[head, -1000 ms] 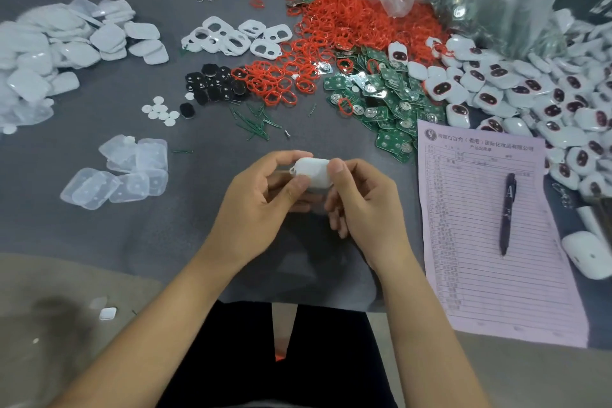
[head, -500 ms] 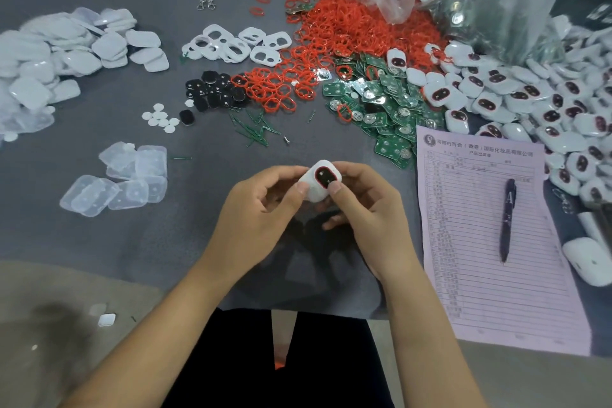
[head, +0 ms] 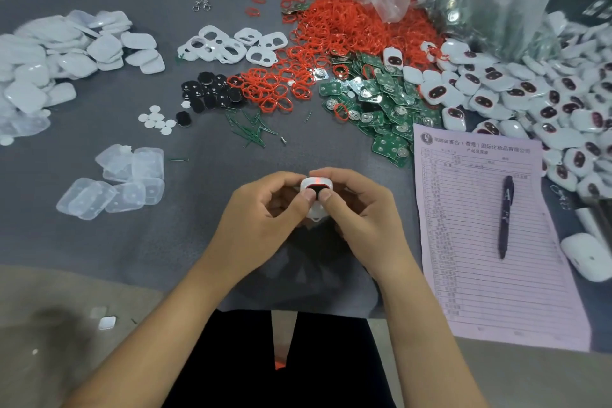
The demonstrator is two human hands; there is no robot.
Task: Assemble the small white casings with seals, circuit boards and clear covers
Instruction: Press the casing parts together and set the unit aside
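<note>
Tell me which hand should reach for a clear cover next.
Left, probably. The clear covers lie on the cloth to the left of the left hand, while the right hand sits on the far side and also grips the casing.

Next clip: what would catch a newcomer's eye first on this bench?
Probably the big heap of red rubber seal rings at top centre, spilling toward the green circuit boards just below it. Then the two hands at centre: the left hand and right hand together pinch one small white casing with a dark oval window. At right, a black pen lies on a pink printed form.
</note>
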